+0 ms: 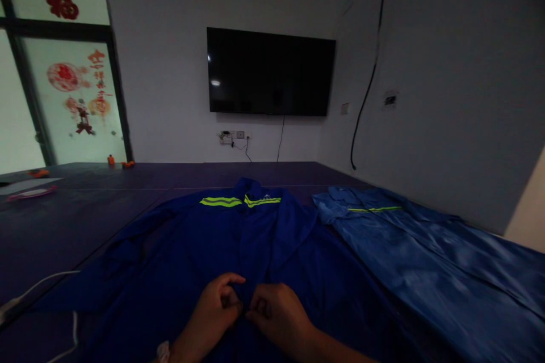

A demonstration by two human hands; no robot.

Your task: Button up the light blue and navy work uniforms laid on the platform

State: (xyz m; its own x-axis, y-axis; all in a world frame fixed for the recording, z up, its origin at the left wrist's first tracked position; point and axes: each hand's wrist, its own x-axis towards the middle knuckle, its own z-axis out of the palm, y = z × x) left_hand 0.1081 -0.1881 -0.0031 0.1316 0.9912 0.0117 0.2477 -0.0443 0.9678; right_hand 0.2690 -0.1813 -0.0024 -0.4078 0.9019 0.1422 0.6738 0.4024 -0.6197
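Note:
A dark blue work jacket (208, 249) with yellow-green reflective strips across its chest lies front up, collar pointing away from me. Both hands are close together over its lower front, along the middle closure. My left hand (215, 306) is closed, fingers curled at the front edge, with the index finger bent out above the thumb. Just right of it, my right hand (279, 312) pinches the same front edge between thumb and fingers. The fingers hide the exact bit of cloth or fastener there.
A lighter blue garment (395, 249) with a thin yellow-green strip lies to the right. White cables (46, 278) run along the left side. Orange objects (38, 173) and a pink-edged item (32, 194) lie far left. A black cord (374, 62) hangs by the right wall.

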